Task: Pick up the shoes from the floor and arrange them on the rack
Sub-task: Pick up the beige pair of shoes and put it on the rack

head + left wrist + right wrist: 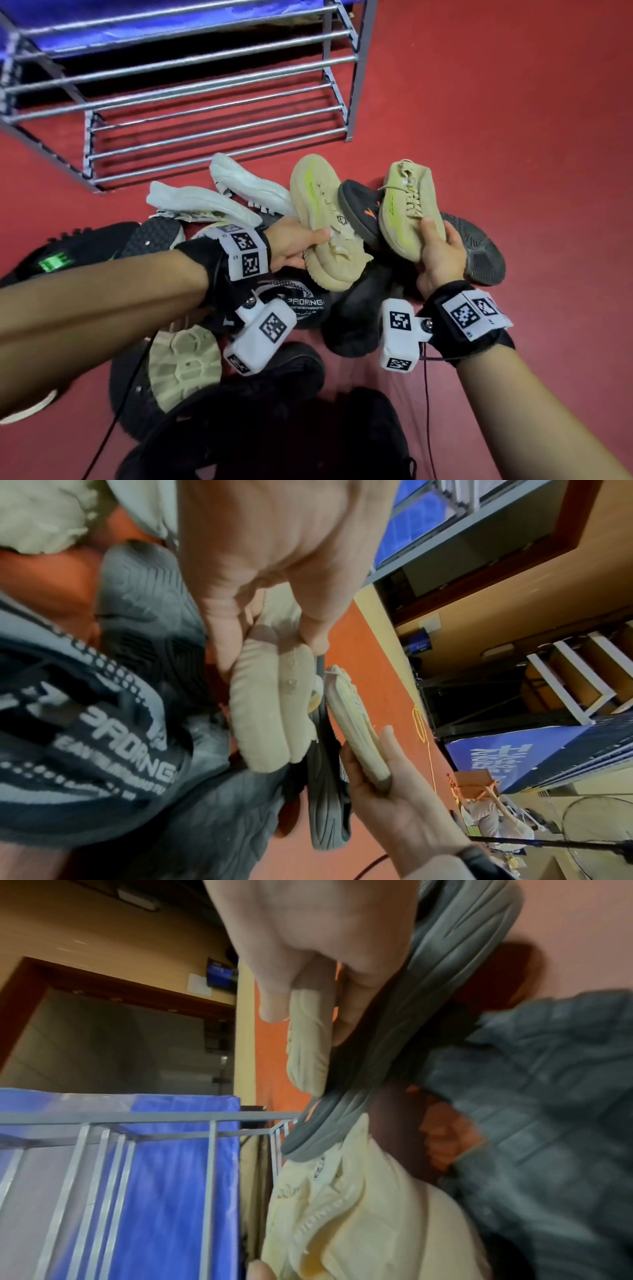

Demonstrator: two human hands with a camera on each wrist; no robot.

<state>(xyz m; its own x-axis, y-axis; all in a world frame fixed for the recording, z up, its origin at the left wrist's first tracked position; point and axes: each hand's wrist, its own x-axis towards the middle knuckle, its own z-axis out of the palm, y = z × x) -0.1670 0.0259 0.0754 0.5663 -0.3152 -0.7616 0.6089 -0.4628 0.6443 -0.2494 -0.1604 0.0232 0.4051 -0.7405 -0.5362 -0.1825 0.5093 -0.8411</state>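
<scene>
Two beige knit sneakers with a yellow-green stripe are held above the shoe pile. My left hand (294, 240) grips the left beige sneaker (322, 212) at its heel half, thumb over the upper; its sole (263, 712) shows in the left wrist view. My right hand (440, 250) grips the right beige sneaker (407, 202) at the heel, toe pointing away; its sole (308, 1047) appears between thumb and fingers. The grey metal shoe rack (212, 102), with bar shelves, stands just beyond the pile.
On the red floor (513, 120) lie two white shoes (219, 198), a black slide with an orange logo (359, 209), a grey-soled shoe (479, 250), a black shoe with green marks (68, 253), a printed black shoe (301, 305) and several other dark shoes near my feet.
</scene>
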